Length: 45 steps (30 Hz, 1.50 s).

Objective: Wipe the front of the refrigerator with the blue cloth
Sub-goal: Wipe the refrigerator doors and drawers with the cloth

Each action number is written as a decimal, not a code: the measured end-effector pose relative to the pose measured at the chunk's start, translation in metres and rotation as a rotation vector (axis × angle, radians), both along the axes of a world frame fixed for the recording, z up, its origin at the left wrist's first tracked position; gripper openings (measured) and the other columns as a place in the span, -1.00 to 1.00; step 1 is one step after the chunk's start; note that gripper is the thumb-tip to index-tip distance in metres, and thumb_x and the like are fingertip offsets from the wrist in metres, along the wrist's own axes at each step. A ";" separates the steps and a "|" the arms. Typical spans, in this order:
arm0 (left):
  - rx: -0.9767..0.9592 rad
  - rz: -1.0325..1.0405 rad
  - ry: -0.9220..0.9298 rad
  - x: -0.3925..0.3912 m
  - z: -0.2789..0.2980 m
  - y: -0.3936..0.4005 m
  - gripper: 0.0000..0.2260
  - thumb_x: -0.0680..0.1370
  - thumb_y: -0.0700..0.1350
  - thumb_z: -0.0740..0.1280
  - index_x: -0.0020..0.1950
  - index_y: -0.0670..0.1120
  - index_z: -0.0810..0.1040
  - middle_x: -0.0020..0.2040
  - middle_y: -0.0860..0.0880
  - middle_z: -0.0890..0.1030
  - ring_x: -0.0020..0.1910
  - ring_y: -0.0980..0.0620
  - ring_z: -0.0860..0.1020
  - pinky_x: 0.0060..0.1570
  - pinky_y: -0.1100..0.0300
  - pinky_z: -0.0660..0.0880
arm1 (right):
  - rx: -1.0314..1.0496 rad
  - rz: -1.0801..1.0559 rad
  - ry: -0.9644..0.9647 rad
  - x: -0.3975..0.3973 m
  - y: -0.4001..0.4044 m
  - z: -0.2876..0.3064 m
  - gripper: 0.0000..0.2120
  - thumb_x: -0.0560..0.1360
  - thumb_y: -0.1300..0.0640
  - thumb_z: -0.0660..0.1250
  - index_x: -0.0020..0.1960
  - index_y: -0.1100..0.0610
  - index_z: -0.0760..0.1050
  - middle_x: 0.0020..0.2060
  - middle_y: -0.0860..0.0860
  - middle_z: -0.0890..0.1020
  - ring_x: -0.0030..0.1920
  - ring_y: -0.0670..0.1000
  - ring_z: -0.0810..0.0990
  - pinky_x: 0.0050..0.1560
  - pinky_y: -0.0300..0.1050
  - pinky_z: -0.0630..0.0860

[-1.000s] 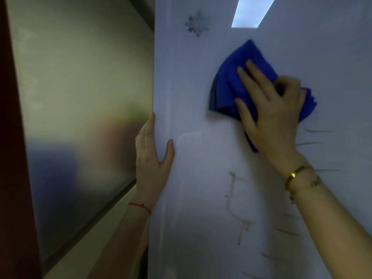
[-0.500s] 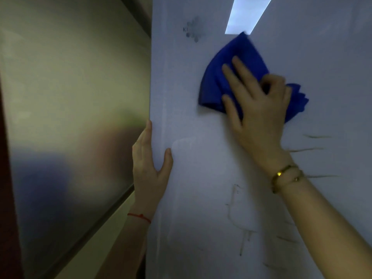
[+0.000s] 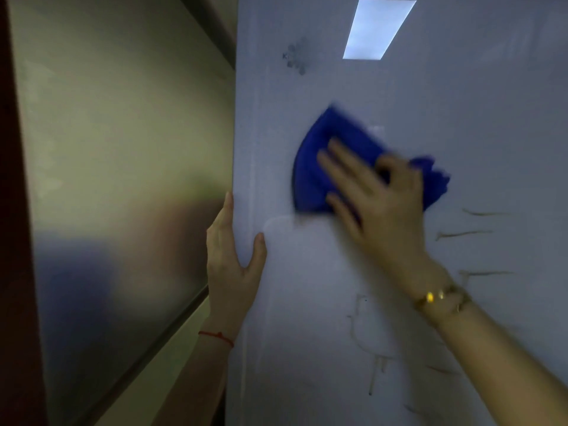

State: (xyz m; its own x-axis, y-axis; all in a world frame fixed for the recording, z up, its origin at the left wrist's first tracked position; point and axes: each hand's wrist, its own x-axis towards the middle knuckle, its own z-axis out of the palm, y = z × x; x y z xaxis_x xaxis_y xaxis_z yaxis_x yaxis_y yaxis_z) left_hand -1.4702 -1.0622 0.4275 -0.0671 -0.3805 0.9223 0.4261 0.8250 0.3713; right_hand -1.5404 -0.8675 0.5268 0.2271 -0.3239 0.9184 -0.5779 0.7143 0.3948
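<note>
The pale grey refrigerator front (image 3: 479,124) fills the right of the view. My right hand (image 3: 378,201) presses the bunched blue cloth (image 3: 319,167) flat against it, fingers spread over the cloth; hand and cloth are motion-blurred. My left hand (image 3: 232,259) grips the door's left edge below the cloth, thumb on the front and fingers wrapped around the side. A dark smudge (image 3: 296,58) sits above the cloth. Thin brown streaks (image 3: 464,233) and drip marks (image 3: 373,376) lie to the right and below.
A brushed metal side panel (image 3: 123,179) runs along the left. A dark red strip (image 3: 12,272) borders the far left. A bright rectangular reflection of a ceiling light (image 3: 378,29) shows near the door's top.
My right hand has slid the cloth left and downward on the door, away from the light's reflection. My left hand has kept its hold on the door edge.
</note>
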 end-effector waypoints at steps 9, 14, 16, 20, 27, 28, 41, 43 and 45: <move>0.034 -0.037 0.019 0.001 -0.009 0.005 -0.40 0.58 -0.06 0.31 0.57 -0.09 0.14 0.44 -0.08 0.37 0.42 0.01 0.38 0.42 -0.02 0.39 | -0.069 -0.048 -0.019 -0.005 0.032 0.001 -0.61 0.65 -0.06 0.14 0.47 -0.10 0.30 0.46 -0.16 0.34 0.09 0.10 0.33 0.06 -0.03 0.26; 0.059 -0.055 -0.007 0.005 -0.023 0.007 -0.39 0.59 -0.03 0.30 0.57 -0.05 0.13 0.44 0.08 0.32 0.41 0.20 0.34 0.43 0.26 0.33 | 0.091 -0.045 -0.012 0.003 0.013 -0.108 -0.52 0.58 0.03 0.29 0.47 -0.11 0.29 0.47 -0.15 0.32 0.08 0.10 0.41 0.08 -0.01 0.33; 0.059 -0.065 -0.020 0.005 -0.031 0.008 -0.40 0.59 -0.05 0.30 0.57 -0.01 0.11 0.44 0.10 0.31 0.43 0.16 0.33 0.43 0.25 0.32 | 0.309 -0.113 0.034 0.007 0.030 -0.182 -0.48 0.56 0.12 0.27 0.48 -0.12 0.27 0.49 -0.16 0.25 0.04 0.06 0.42 0.05 -0.06 0.33; 0.071 -0.066 -0.043 0.006 -0.037 0.010 -0.39 0.59 -0.01 0.28 0.58 0.04 0.08 0.44 0.13 0.29 0.42 0.17 0.33 0.41 0.34 0.29 | 0.275 -0.079 0.024 -0.005 0.057 -0.172 -0.48 0.59 0.20 0.21 0.50 -0.09 0.24 0.49 -0.09 0.30 0.02 0.11 0.50 0.03 -0.01 0.38; 0.081 -0.080 -0.040 0.008 -0.036 0.010 -0.39 0.58 -0.05 0.30 0.57 -0.06 0.11 0.44 0.11 0.30 0.41 0.16 0.34 0.42 0.31 0.30 | -0.010 -0.038 -0.054 0.003 0.016 -0.135 -0.58 0.62 0.06 0.25 0.46 -0.07 0.33 0.45 -0.12 0.36 0.07 0.09 0.46 0.07 -0.03 0.32; 0.076 -0.076 -0.041 0.008 -0.036 0.010 -0.39 0.58 -0.06 0.30 0.57 -0.06 0.11 0.43 0.11 0.30 0.41 0.15 0.34 0.42 0.30 0.30 | 0.154 -0.049 -0.019 0.005 0.017 -0.176 -0.56 0.61 0.14 0.24 0.46 -0.08 0.32 0.46 -0.11 0.35 0.05 0.08 0.48 0.05 -0.04 0.35; 0.069 -0.040 -0.041 0.008 -0.037 0.011 -0.39 0.59 -0.08 0.30 0.57 -0.05 0.10 0.43 0.14 0.28 0.40 0.23 0.31 0.40 0.39 0.26 | 0.086 -0.039 -0.028 0.008 0.011 -0.182 -0.57 0.59 0.14 0.25 0.43 -0.08 0.37 0.44 -0.10 0.35 0.07 0.08 0.42 0.04 -0.05 0.32; 0.051 -0.040 -0.030 0.008 -0.037 0.011 -0.40 0.59 -0.10 0.30 0.57 -0.09 0.11 0.44 0.10 0.29 0.41 0.19 0.32 0.42 0.33 0.27 | 0.397 -0.089 0.062 0.010 0.029 -0.229 -0.53 0.59 0.21 0.21 0.45 -0.09 0.33 0.47 -0.10 0.31 0.02 0.05 0.44 0.01 -0.07 0.34; 0.054 -0.038 -0.035 0.007 -0.037 0.010 -0.40 0.59 -0.09 0.29 0.57 -0.07 0.10 0.45 0.11 0.29 0.42 0.18 0.32 0.42 0.31 0.28 | 0.450 -0.078 0.080 0.005 0.047 -0.217 -0.53 0.59 0.21 0.20 0.46 -0.09 0.32 0.47 -0.10 0.32 -0.01 0.05 0.45 -0.02 -0.07 0.34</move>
